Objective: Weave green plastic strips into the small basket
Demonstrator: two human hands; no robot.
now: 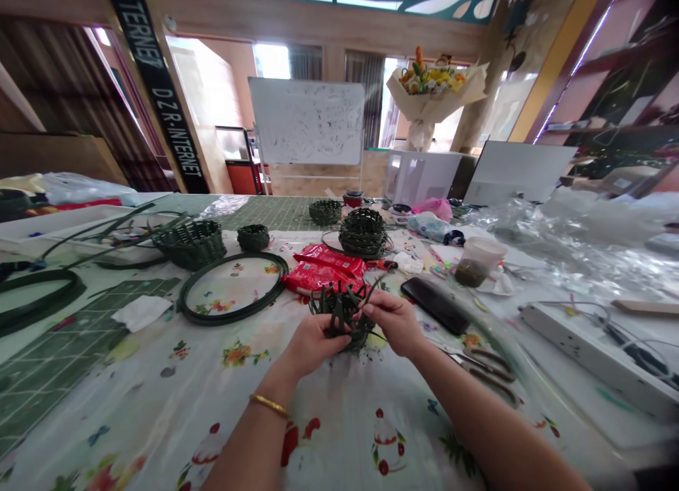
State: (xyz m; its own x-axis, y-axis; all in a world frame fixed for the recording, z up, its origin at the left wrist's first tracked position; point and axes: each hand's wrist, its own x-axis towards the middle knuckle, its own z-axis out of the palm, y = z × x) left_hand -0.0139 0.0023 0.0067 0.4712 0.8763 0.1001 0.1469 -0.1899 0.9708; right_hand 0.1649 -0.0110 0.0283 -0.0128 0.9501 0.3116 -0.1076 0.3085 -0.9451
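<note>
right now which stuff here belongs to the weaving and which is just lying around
Weaving:
left hand
right hand
dark green woven piece
green hoop
woven basket

Lying about:
red packets
black phone
white power strip

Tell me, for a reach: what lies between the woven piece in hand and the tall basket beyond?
Red foil packets separate the green woven piece and tall woven basket, in the head view.

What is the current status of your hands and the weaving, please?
Left hand cupping small green woven basket, strands up. Right hand pinching a strand. Nothing blocking; scissors lie off to the right.
</note>
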